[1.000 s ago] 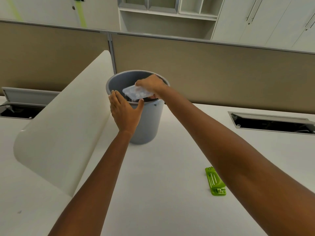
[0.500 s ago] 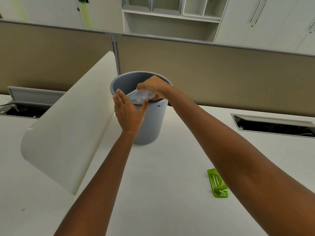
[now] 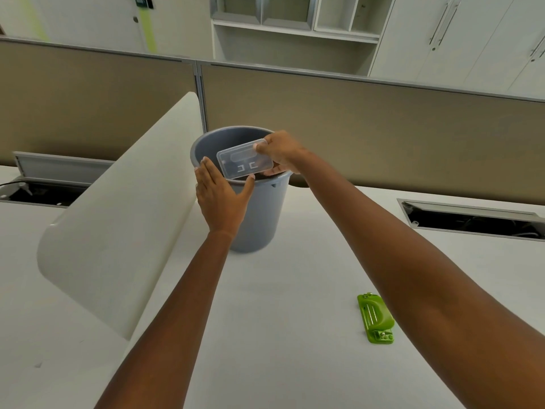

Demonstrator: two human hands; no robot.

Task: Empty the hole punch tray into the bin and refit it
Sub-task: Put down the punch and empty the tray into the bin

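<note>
A grey round bin [image 3: 259,214] stands on the white desk ahead of me. My right hand [image 3: 280,152] pinches one end of the clear plastic hole punch tray [image 3: 244,162] and holds it tilted over the bin's mouth, its flat underside turned toward me. My left hand [image 3: 221,199] rests flat against the bin's near wall and rim, fingers spread, thumb near the tray's lower edge. The green hole punch [image 3: 376,318] lies on the desk at the lower right, apart from both hands.
A white curved divider panel [image 3: 118,231] rises at the left, close to the bin. Beige partition screens [image 3: 383,128] close the desk's far side. Open cable troughs sit at the far left [image 3: 32,191] and far right [image 3: 472,218].
My right hand has lifted the tray and turned it, so its flat underside now faces me above the rim. My left hand stays on the bin.
</note>
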